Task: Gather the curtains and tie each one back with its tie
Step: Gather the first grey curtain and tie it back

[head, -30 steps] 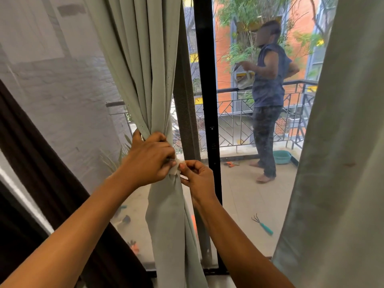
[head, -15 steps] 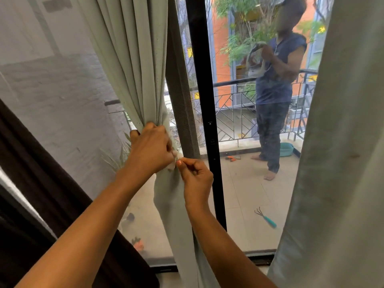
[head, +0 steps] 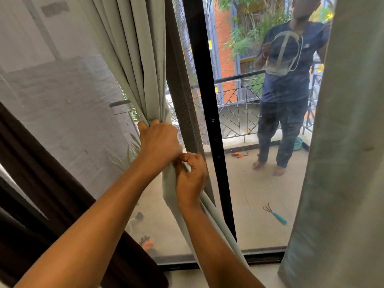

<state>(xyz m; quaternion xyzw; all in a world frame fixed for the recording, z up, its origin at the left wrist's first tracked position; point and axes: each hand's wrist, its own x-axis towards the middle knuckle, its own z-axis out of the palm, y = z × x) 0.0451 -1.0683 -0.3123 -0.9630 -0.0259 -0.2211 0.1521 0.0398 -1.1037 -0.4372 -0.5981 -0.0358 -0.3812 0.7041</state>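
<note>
A pale green curtain (head: 133,50) hangs gathered in front of the glass door, pinched into a narrow waist at mid height. My left hand (head: 159,143) grips the bunched folds at that waist. My right hand (head: 192,175) sits just below and to the right, its fingertips pinching something at the gather; the tie is mostly hidden between the two hands. A second pale green curtain (head: 342,163) hangs loose along the right edge of the view.
A dark brown curtain (head: 41,183) slants across the lower left. The black door frame (head: 207,100) stands just right of my hands. Beyond the glass a person (head: 284,90) stands on the balcony holding a bag; a small hand rake (head: 275,214) lies on the tiles.
My view has shifted, so the hands and gather sit a little lower right. The person outside has turned to face the door with the bag held up at chest height.
</note>
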